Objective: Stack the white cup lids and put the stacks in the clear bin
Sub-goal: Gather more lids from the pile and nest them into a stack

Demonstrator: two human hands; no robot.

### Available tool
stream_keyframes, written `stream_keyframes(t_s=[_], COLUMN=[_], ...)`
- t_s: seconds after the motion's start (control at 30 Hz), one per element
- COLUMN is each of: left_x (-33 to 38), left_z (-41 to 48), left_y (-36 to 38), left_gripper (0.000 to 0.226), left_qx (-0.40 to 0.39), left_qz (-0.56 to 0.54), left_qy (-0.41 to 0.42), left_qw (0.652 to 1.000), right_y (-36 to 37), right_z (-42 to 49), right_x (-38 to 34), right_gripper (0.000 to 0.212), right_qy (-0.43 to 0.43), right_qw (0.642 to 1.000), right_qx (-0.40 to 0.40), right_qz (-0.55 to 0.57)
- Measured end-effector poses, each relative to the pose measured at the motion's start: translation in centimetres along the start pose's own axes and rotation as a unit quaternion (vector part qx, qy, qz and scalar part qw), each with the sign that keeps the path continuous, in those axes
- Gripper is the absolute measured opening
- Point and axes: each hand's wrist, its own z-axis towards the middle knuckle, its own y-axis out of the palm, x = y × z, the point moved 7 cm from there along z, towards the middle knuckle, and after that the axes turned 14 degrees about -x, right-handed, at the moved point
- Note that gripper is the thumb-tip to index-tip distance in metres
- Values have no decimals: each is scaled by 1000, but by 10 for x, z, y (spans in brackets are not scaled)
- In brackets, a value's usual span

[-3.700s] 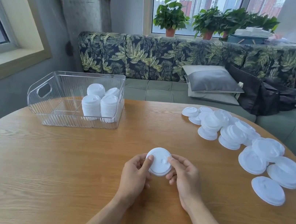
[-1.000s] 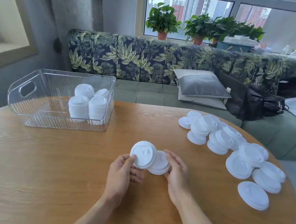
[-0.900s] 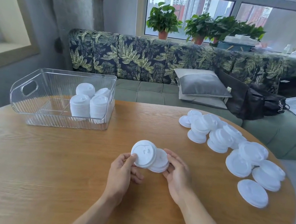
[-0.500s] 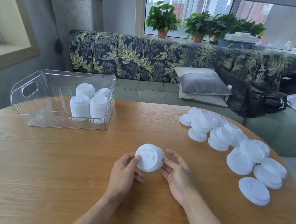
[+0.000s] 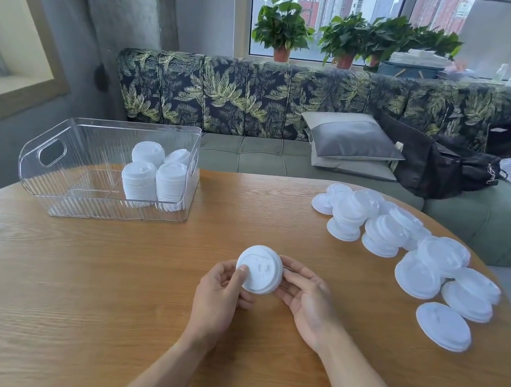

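A small stack of white cup lids [image 5: 261, 268] is held just above the middle of the wooden table [image 5: 68, 281]. My left hand [image 5: 219, 290] pinches its left edge with the thumb on top. My right hand [image 5: 308, 297] holds its right side with curled fingers. The clear bin [image 5: 61, 177] stands at the table's back left and holds several tall lid stacks [image 5: 157, 178] at its right end. Loose lids [image 5: 405, 245] lie scattered along the table's right side.
A leaf-patterned sofa [image 5: 260, 108] with a grey cushion [image 5: 352, 138] and a black bag [image 5: 440, 164] runs behind the table. Potted plants [image 5: 282, 28] stand on the window sill. The table's rounded right edge lies just beyond the loose lids.
A second ago my left hand held one lid apart, left of the lids in my right hand. That lid has come down onto them and both hands now hold one stack.
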Motion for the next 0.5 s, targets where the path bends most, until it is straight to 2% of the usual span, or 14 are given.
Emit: stream_keyframes(t_s=[0.1, 0.27, 0.5], left_x=[2, 3, 8], left_z=[0, -3, -3], left_y=[1, 1, 7], left_gripper=[19, 28, 50], left_qx=[1, -8, -51], left_qz=[2, -2, -32], left_qy=[5, 3, 2], left_qw=[1000, 1000, 998], right_y=[1, 7, 6], right_z=[0, -2, -3], right_x=[-1, -2, -4], right_gripper=[27, 59, 60], right_qy=[-2, -7, -24], right_qw=[1000, 999, 1000], right_qx=[-2, -20, -19], right_qz=[1, -35, -2])
